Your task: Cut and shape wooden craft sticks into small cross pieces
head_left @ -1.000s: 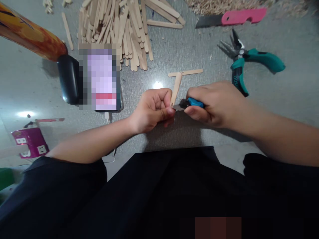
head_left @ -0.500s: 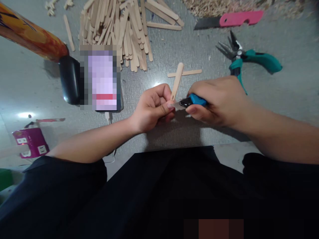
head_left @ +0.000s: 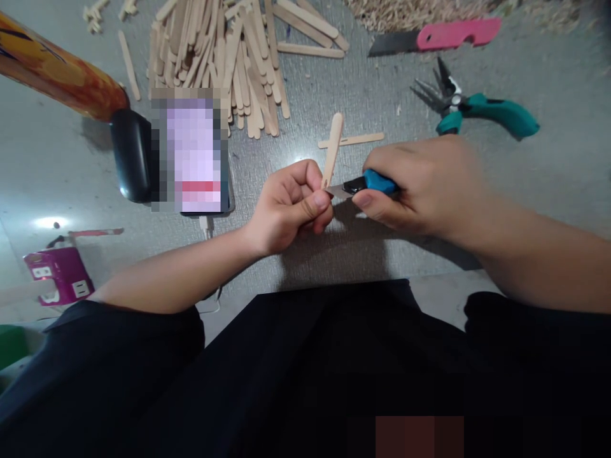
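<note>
Between the thumb and fingers of my left hand (head_left: 298, 207) is the lower end of a wooden popsicle stick (head_left: 333, 146), its rounded top pointing away from me. A small slit or notch shows in the stick just above my fingertips. My right hand (head_left: 424, 184) is wrapped round a blue and black utility knife (head_left: 377, 182). The knife's blade points left and meets the stick's lower end beside my left thumb; the exact contact is hidden. Behind the held stick, another popsicle stick (head_left: 363, 138) lies flat on the table, with a small slit in it.
A heap of popsicle sticks (head_left: 252, 70) lies at the back, with wood shavings (head_left: 396, 14) to its right. Pliers (head_left: 501, 113) and a pink-handled cutter (head_left: 458, 34) are at the right. A phone (head_left: 198, 152), a black case (head_left: 131, 156) and an orange cylinder (head_left: 62, 67) stand left.
The held stick has tilted slightly more upright, its top shifting left. My right hand and the knife have moved slightly, and the blade stays at the stick's lower end.
</note>
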Motion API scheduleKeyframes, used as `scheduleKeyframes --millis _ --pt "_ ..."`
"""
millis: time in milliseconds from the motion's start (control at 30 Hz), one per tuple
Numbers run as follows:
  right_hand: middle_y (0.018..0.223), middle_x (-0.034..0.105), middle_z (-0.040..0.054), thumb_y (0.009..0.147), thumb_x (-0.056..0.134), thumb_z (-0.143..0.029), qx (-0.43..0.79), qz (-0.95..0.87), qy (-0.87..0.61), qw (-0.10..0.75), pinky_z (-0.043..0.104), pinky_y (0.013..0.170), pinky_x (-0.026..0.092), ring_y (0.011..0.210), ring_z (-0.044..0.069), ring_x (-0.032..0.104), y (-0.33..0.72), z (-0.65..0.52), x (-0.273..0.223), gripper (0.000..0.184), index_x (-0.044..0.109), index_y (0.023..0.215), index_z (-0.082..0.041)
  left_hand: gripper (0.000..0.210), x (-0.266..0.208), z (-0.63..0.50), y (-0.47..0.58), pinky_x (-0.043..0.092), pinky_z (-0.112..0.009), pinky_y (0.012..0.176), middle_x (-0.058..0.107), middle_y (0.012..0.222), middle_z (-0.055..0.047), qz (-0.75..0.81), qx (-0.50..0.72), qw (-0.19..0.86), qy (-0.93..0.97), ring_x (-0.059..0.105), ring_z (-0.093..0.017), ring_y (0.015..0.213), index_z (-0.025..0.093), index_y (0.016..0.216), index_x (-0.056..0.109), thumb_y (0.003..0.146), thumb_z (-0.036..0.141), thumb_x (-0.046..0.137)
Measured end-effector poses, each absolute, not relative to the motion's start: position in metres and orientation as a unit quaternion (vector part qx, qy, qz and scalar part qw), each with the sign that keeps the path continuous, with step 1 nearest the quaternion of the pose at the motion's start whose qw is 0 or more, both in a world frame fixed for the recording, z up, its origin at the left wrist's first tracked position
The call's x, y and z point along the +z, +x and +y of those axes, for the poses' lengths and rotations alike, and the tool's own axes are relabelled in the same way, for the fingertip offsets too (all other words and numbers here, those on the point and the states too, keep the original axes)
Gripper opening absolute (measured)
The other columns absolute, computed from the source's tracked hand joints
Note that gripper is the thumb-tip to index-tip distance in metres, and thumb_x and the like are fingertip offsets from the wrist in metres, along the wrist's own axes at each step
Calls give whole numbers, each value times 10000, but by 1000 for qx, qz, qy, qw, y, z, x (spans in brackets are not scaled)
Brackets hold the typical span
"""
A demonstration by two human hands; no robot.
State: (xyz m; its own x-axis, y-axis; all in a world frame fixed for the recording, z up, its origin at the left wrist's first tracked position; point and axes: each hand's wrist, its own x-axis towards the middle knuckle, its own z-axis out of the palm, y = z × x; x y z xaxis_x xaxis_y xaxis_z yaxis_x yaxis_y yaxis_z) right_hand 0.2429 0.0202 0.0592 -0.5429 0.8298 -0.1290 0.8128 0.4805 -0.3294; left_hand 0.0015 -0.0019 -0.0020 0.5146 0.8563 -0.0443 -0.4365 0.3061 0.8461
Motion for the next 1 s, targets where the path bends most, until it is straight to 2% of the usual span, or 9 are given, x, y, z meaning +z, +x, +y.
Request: scheduleKeyframes --millis 133,267,500,700,800,900,1000 --pt "894 752 120 1103 223 -866 174 -860 -478 32 410 688 218 773 275 601 242 20 59 795 714 989 -251 589 -3 -1 1 292 -198 377 602 534 93 243 422 766 419 454 -72 355 254 905 510 957 644 948" --pt "883 742 126 1102 176 -875 190 -861 -472 14 415 688 224 766 284 592 241 20 60 817 696 977 -257 623 -4 -1 -1 315 -203 388 630 550 81 249 409 771 419 497 -81 364 252 904 508 930 679 960" --pt "993 798 137 1107 163 -913 188 -865 -464 -17 417 684 215 796 303 617 239 17 57 869 735 1168 -262 610 -2 -1 -5 290 -181 358 673 576 66 241 378 789 421 557 -88 367 255 897 457 960 602 955" --pt "1149 826 184 1131 56 -854 172 -870 -463 -8 435 698 273 911 344 692 234 14 56 937 737 1283 -229 565 -4 -3 -6 262 -177 331 716 604 48 227 386 791 418 514 -75 338 255 909 458 999 563 923" --pt "1177 823 180 1134 79 -866 146 -872 -467 23 434 720 306 933 339 696 234 13 56 935 748 1290 -232 608 -4 -2 -3 250 -176 322 699 575 67 237 387 791 411 478 -68 314 262 922 446 974 622 933" --pt "1177 809 207 1121 137 -905 119 -871 -473 53 447 756 343 944 349 702 235 12 56 974 763 1302 -181 588 -2 -1 -2 228 -177 311 715 585 72 233 400 789 405 391 -43 282 265 936 441 993 593 925" --pt "1208 790 229 1128 218 -901 109 -871 -476 46 487 823 419 1019 388 716 237 12 56 930 772 1344 -186 577 -1 0 -2 218 -182 314 715 586 72 235 410 784 402 383 -43 286 262 930 451 994 576 931"
